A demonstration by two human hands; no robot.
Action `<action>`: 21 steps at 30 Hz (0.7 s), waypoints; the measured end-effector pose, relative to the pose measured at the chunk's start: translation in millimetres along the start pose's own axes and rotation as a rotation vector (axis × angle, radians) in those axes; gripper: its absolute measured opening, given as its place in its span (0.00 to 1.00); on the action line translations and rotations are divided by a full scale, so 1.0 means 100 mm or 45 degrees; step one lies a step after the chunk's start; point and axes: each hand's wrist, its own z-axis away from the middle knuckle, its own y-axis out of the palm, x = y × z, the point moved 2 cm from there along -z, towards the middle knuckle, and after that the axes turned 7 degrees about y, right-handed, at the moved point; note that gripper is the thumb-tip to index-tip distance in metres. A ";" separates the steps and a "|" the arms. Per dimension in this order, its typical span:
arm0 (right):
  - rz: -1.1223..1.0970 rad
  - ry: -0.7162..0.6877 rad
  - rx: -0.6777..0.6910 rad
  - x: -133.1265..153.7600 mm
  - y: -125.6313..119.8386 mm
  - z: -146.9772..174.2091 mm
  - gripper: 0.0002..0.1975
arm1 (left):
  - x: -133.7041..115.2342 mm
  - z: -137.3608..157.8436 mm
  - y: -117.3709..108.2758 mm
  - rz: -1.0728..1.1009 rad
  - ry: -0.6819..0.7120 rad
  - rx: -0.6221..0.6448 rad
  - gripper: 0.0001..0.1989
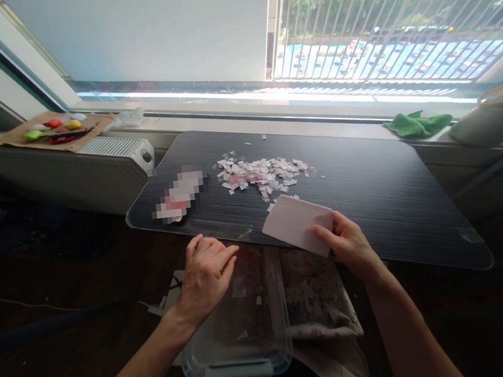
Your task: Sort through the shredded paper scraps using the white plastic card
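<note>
My right hand point(352, 240) grips a white flat scraper point(296, 223) by its right end, thumb on top. The scraper is tilted over the table's near edge, just in front of a loose pile of small torn paper pieces point(261, 172). My left hand point(206, 269) hovers by the same edge, above a clear plastic box point(279, 330). Its fingers are bent, with thumb and forefinger close together; the palm side is hidden, so I cannot see whether anything is in it. A few paper scraps lie in the box.
A blurred-out phone-like object point(182, 196) lies on the left of the dark table point(371, 199). Along the windowsill are a board with colourful items point(57, 132), a green cloth point(419, 124) and a pale container point(493, 118). A stained beige fabric point(323, 301) sits beside the box.
</note>
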 end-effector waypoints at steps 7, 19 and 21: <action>-0.055 -0.021 -0.068 0.02 0.02 -0.02 0.19 | -0.04 -0.03 -0.07 0.054 -0.034 0.013 0.11; -0.033 0.053 0.007 -0.06 -0.33 0.26 0.20 | 0.26 0.48 0.15 -0.310 -0.416 0.120 0.27; -0.015 0.099 0.014 -0.25 -0.39 0.42 0.18 | 0.28 0.52 0.18 -0.313 -0.459 0.185 0.26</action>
